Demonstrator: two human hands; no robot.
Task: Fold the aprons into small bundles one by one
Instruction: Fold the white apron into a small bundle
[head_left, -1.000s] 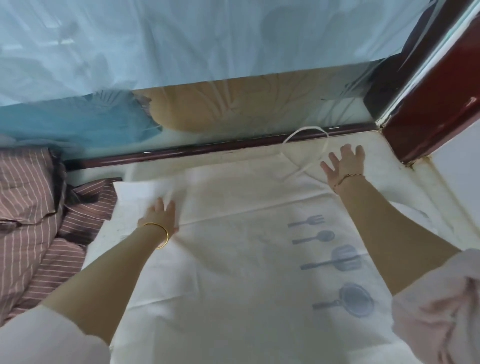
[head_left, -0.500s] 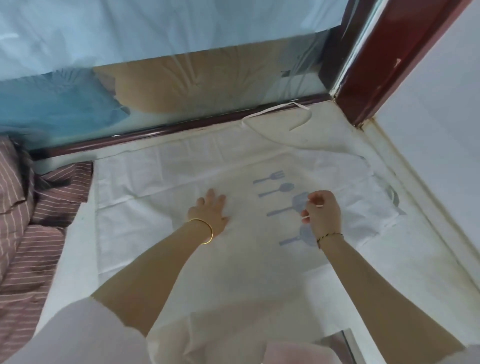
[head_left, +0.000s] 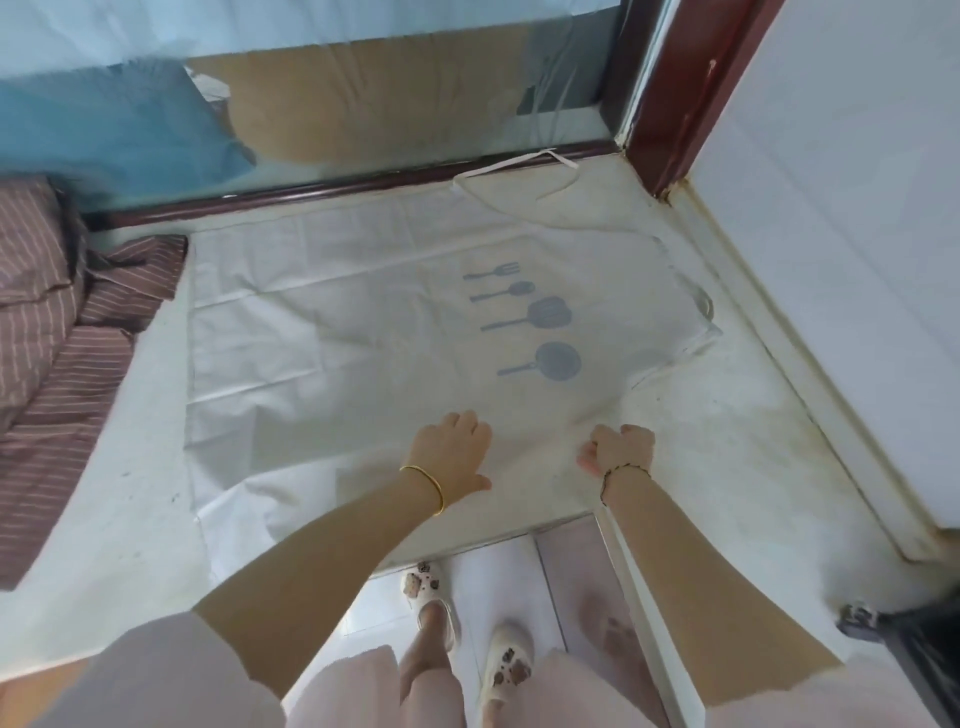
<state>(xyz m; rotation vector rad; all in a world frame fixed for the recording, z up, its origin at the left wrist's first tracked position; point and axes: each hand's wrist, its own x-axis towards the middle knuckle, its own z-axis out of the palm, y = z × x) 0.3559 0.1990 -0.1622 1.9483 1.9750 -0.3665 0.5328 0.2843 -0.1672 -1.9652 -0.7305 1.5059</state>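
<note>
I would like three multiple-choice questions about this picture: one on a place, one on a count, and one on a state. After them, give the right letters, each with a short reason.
1. Where does the striped brown cloth lie?
A. on top of the printed utensils
B. to the right of the apron
C. to the left of the apron

2. How many utensils are printed on the apron?
A. two
B. four
C. six

3. In what state is the apron?
A. spread open and flat
B. already folded into a small bundle
C. hanging from a hook

Answers:
1. C, as the striped brown cloth is heaped beside the left edge of the apron.
2. B, as the blue printed utensils are a fork, a spoon, a spatula and a pan.
3. A, as the apron lies open on the white surface with no fold made yet.
</note>
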